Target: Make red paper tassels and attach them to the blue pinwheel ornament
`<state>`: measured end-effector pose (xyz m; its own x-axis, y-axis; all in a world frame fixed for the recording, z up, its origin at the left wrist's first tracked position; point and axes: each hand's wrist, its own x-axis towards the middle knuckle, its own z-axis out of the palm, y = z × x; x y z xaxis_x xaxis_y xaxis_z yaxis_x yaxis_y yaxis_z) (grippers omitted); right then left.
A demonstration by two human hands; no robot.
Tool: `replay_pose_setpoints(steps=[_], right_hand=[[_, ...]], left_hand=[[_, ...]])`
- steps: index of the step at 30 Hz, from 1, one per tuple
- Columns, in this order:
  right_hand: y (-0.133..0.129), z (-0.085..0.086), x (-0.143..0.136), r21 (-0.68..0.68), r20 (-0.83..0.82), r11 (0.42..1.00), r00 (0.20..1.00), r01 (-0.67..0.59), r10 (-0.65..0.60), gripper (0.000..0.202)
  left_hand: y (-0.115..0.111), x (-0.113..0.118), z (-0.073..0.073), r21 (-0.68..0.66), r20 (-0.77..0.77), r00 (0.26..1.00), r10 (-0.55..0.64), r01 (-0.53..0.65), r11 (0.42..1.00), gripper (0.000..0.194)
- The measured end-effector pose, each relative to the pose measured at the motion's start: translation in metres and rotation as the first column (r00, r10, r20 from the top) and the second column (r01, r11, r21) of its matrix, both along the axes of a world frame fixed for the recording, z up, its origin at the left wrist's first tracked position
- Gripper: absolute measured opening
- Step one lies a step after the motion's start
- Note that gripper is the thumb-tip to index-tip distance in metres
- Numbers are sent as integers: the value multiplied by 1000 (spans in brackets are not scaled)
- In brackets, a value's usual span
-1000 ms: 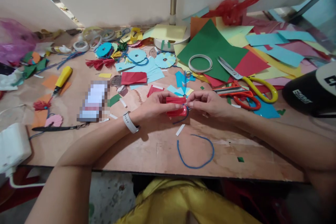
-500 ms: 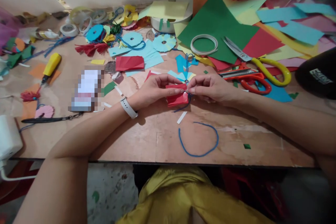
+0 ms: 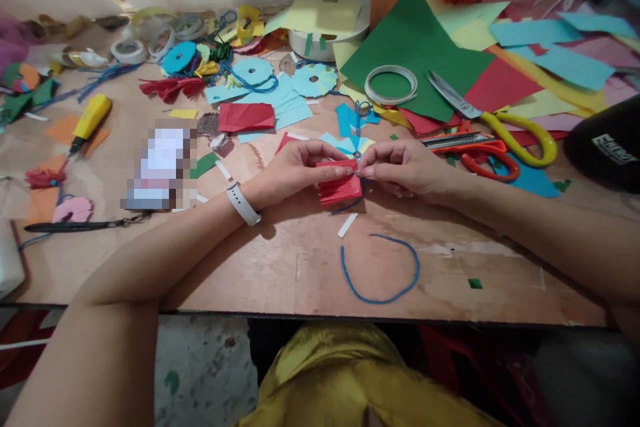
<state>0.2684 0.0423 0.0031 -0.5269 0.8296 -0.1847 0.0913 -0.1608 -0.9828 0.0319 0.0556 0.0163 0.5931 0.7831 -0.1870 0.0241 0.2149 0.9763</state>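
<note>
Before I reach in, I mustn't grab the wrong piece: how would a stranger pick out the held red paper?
At the wooden table, find the left hand, with a white band on its wrist. The layered red paper is in its grip, unlike the red rectangle lying farther back.

"What's that at nine o'clock, on the left wrist [image 3: 257, 196]?"

"A pale band [image 3: 243, 204], dotted with small dark holes; forearms [image 3: 200, 240] bare; and at six o'clock, a mustard-yellow garment [image 3: 330, 373], glossy and softly creased."

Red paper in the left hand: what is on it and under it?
The left hand has its thumb on the red paper. Blue string shows past its lower edge; what lies beneath is covered.
</note>
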Motion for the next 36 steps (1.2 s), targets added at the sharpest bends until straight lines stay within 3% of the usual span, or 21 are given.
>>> replay_pose_setpoints(steps=[14, 25, 31, 36], right_hand=[[-2, 0, -3, -2, -4, 999, 999, 43, -43, 23], [-1, 2, -4, -40, -17, 998, 998, 58, -59, 21], [0, 3, -4, -103, -106, 992, 991, 70, -81, 21], [0, 3, -6, -67, -55, 995, 995, 77, -81, 23]], left_hand=[[2, -1, 0, -50, 30, 1000, -8, 9, 999, 31], [2, -1, 0, 20, 17, 997, 71, -72, 997, 21], [2, -2, -6, 27, 17, 993, 119, -119, 993, 21], [1, -1, -6, 88, 12, 993, 119, -119, 989, 20]])
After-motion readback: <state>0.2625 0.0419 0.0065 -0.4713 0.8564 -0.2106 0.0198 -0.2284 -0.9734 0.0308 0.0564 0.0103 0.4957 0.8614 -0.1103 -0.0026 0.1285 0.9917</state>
